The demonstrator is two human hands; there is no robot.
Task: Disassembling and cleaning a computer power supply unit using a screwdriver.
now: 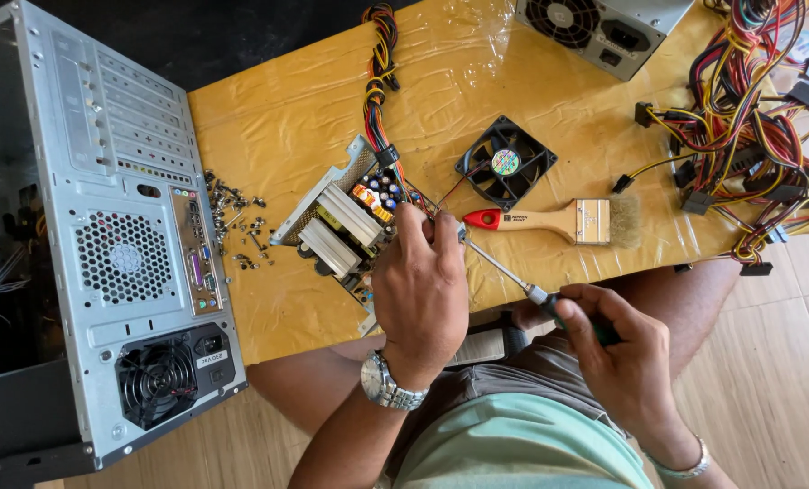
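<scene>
Yellow table point(287, 136) holds two power supplies, one fan point(505, 163), one brush point(558, 221).

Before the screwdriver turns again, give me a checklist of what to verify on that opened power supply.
1. Left hand steadies the opened power supply: ok, it rests on the unit's near edge.
2. Right hand grips the screwdriver handle: ok.
3. Screwdriver tip seated on a screw: cannot tell, the left hand hides it.
4. Loose screws kept away from the board: ok, piled beside the computer case.
5. Brush and detached fan clear of the shaft: ok, both lie behind it.
6. Wire bundle free of the tip: cannot tell.
</scene>
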